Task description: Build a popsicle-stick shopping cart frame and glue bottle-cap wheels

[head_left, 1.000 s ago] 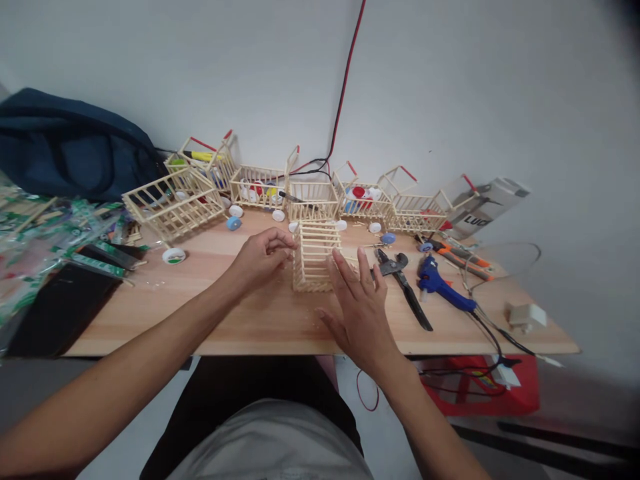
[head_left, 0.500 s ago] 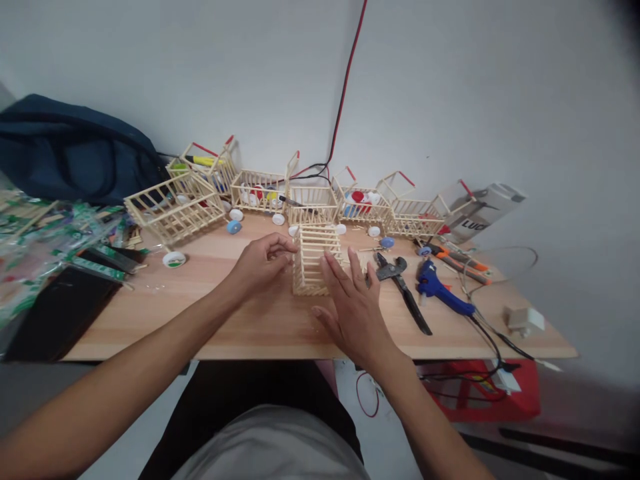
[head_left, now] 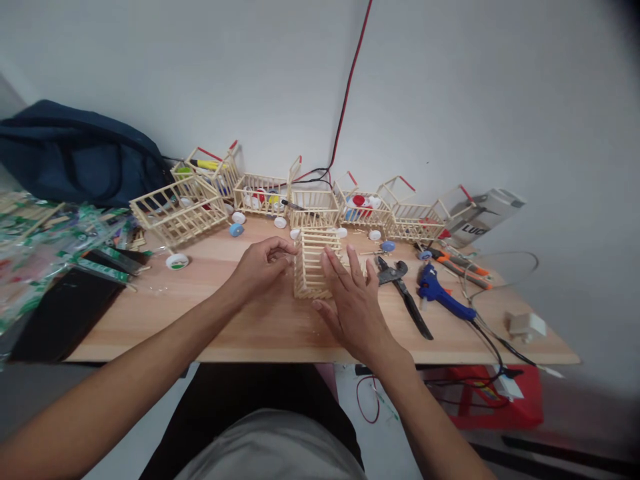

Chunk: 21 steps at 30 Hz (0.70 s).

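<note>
A small slatted basket of thin wooden sticks [head_left: 316,257] lies on the table in front of me, slats facing up. My left hand [head_left: 265,263] is at its left side, fingers curled in and thumb close to the index finger; the fingertips reach the basket's edge. Whether something small is pinched there is hidden. My right hand [head_left: 353,293] is spread over the basket's right side, palm down, with its fingertips on or just above the slats. Part of the basket is hidden under that hand.
Several stick carts [head_left: 263,193] with red handles line the wall, some holding bottle caps. Black pliers [head_left: 407,300], a blue glue gun [head_left: 445,293] and orange-handled pliers [head_left: 463,268] lie right. Plastic-wrapped sticks [head_left: 60,247] and a dark blue bag [head_left: 85,157] are left.
The view has shifted slightly. Both hands stay almost in the same place at the stick basket, and the basket has not visibly moved on the table.
</note>
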{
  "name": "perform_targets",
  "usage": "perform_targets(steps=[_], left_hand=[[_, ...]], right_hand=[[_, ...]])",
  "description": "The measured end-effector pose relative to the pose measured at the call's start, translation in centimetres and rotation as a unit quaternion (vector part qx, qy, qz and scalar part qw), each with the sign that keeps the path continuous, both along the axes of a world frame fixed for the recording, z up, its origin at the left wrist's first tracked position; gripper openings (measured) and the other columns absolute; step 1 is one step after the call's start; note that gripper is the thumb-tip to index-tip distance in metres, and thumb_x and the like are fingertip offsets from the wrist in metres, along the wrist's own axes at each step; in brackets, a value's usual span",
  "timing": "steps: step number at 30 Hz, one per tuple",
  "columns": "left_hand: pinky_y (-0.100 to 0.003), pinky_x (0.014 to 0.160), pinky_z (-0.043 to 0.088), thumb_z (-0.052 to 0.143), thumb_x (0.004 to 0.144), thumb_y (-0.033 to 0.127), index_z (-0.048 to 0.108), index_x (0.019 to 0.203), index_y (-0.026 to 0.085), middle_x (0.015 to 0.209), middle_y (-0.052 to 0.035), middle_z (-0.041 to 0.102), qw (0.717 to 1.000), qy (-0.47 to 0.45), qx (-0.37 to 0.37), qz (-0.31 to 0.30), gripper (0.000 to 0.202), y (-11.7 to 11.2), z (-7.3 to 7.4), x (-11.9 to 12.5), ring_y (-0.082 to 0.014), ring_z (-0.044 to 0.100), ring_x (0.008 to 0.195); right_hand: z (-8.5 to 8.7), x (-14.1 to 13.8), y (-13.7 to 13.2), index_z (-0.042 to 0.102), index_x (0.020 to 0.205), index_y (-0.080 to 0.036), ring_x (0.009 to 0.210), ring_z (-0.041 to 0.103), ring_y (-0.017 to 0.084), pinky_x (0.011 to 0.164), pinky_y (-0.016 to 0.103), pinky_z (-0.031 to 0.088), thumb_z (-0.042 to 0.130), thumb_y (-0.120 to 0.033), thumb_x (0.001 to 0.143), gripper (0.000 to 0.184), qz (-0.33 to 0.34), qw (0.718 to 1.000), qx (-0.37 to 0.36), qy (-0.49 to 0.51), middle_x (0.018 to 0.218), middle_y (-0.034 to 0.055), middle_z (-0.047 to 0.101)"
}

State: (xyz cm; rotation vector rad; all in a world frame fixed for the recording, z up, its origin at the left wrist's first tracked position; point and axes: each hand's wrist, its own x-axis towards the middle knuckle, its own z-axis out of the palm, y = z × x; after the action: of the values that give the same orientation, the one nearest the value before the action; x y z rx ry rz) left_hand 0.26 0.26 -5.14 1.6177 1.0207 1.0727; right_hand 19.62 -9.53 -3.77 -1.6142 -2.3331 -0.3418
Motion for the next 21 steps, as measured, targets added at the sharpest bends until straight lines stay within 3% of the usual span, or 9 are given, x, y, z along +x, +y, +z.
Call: perform_targets(steps=[5, 15, 21], left_hand=[[-0.024, 0.056, 0.044, 0.062, 0.072, 0.018, 0.064, 0.09, 0.017, 0.072, -0.0004, 0.067, 0.995, -0.045, -0.072, 0.045, 0.019, -0.4, 0.2, 0.0, -0.0128, 0.06, 0.058], [-0.021, 0.049, 0.043, 0.074, 0.068, 0.023, 0.057, 0.087, 0.015, 0.071, -0.0011, 0.065, 0.969, -0.147, -0.197, -0.03, 0.026, -0.7, 0.2, 0.3, -0.0101, 0.058, 0.055], [-0.023, 0.054, 0.05, 0.076, 0.068, 0.017, 0.054, 0.087, 0.015, 0.084, -0.0049, 0.07, 0.943, -0.186, -0.274, -0.02, 0.029, -0.7, 0.7, 0.1, -0.0121, 0.065, 0.061]], right_hand=[[-0.1, 0.0, -0.1, 0.026, 0.152, -0.012, 0.149, 0.004, 0.033, 0.114, 0.063, 0.015, 0.042, -0.039, 0.096, 0.065, -0.001, 1.0, -0.01, -0.008, 0.16, 0.0083, 0.026], [-0.1, 0.0, -0.3, 0.026, 0.152, -0.013, 0.149, 0.004, 0.033, 0.114, 0.064, 0.014, 0.041, -0.041, 0.096, 0.064, 0.014, 1.0, -0.011, 0.004, 0.159, 0.0091, 0.029], [-0.4, 2.1, -0.1, 0.025, 0.152, -0.016, 0.148, 0.017, 0.03, 0.113, 0.06, 0.02, 0.026, -0.046, 0.1, 0.06, 0.018, 0.99, 0.048, 0.134, 0.155, 0.0134, 0.037]])
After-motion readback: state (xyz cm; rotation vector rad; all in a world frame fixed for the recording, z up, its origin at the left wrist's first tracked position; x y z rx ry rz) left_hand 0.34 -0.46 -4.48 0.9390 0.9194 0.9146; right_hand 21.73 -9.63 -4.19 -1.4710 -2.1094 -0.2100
